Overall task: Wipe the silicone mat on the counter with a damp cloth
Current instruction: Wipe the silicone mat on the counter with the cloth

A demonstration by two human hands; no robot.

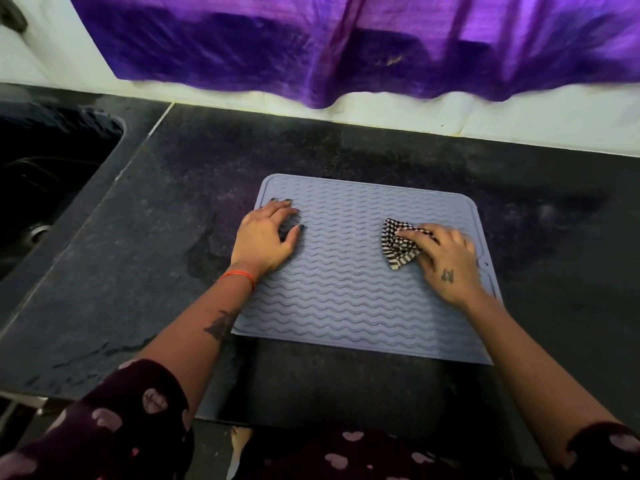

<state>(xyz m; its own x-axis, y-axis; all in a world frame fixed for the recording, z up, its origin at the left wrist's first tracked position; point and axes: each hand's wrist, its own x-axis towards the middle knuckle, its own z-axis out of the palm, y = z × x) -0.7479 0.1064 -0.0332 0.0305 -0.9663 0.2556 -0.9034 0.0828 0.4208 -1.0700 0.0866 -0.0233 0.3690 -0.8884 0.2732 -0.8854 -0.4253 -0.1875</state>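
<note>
On a dark desk [138, 254], the left hand [265, 237] presses flat on a grey ridged silicone mat [346, 289]; at 3 o'clock, the right hand [446, 258] grips a checked cloth [398, 245].

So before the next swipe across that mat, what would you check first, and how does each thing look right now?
1. Silicone mat lies flat on the counter: ok.
2. Left hand presses the mat's left edge to steady it: ok.
3. Right hand grips the checked cloth: ok.
4. Cloth touches the mat: ok.
5. Cloth is damp: cannot tell.
6. Mat surface free of other things: ok.
</note>
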